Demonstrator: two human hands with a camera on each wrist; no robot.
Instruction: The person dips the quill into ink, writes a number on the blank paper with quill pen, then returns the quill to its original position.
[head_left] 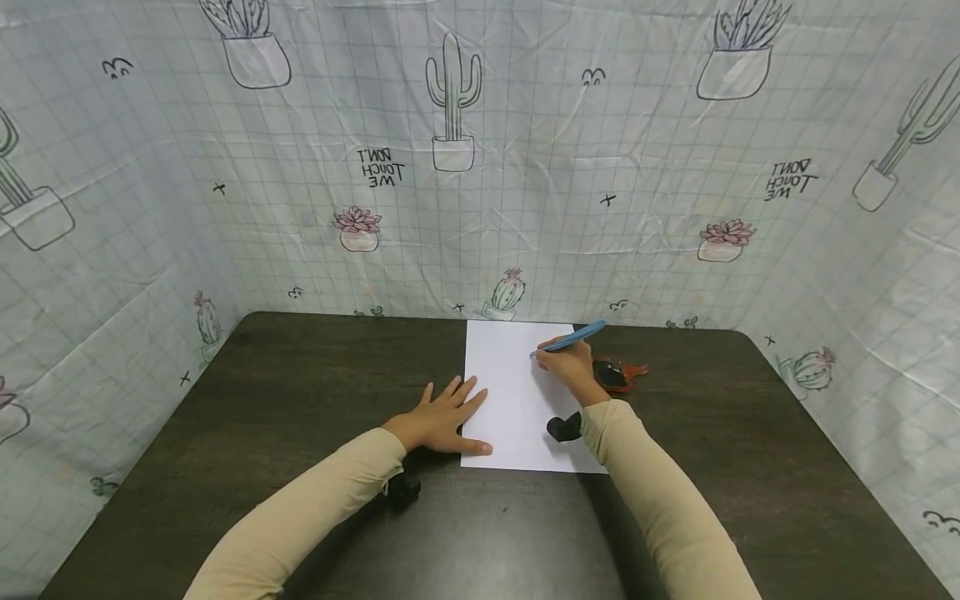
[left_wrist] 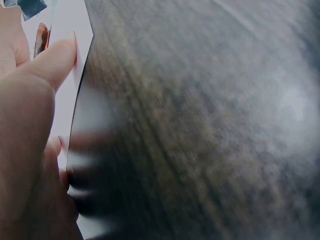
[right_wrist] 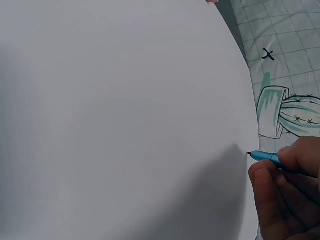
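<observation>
A white sheet of paper (head_left: 510, 392) lies on the dark table, with no marks that I can make out. My left hand (head_left: 438, 421) rests on its left edge, fingers spread and thumb lying near the lower left corner. The left wrist view shows that thumb (left_wrist: 60, 57) on the paper. Over the sheet's upper right part, my right hand (head_left: 570, 367) pinches a blue pen (head_left: 577, 335) between thumb and fingers. In the right wrist view the dark pen tip (right_wrist: 249, 153) points at the paper; whether it touches, I cannot tell.
Just right of the paper lies an orange and black object (head_left: 615, 376) of unclear kind, partly behind the right hand. A cactus-printed cloth (head_left: 555, 192) hangs behind and at both sides of the dark wooden table (head_left: 337, 375). Black devices (head_left: 564, 427) sit at both wrists.
</observation>
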